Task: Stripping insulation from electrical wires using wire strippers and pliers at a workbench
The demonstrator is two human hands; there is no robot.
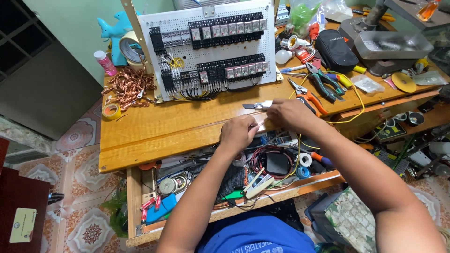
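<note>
My right hand (pixel 291 114) grips a silver utility knife (pixel 257 106) whose blade points left, over the front part of the wooden workbench (pixel 154 129). Just below and to its left, my left hand (pixel 238 132) is closed at the bench's front edge, pinching something thin that I cannot make out. Behind both hands a white perforated panel (pixel 211 49) leans upright, carrying rows of black relays and terminal blocks with yellow and black wiring.
An open drawer (pixel 243 175) under the bench holds tape rolls, wires and tools. Orange cutters (pixel 310 99), green pliers (pixel 323 83) and a yellow wire lie right of my hands. Tangled copper wire (pixel 130 86) and tape rolls sit at the left. A black pouch (pixel 334 49) and metal tray (pixel 393 45) stand at the back right.
</note>
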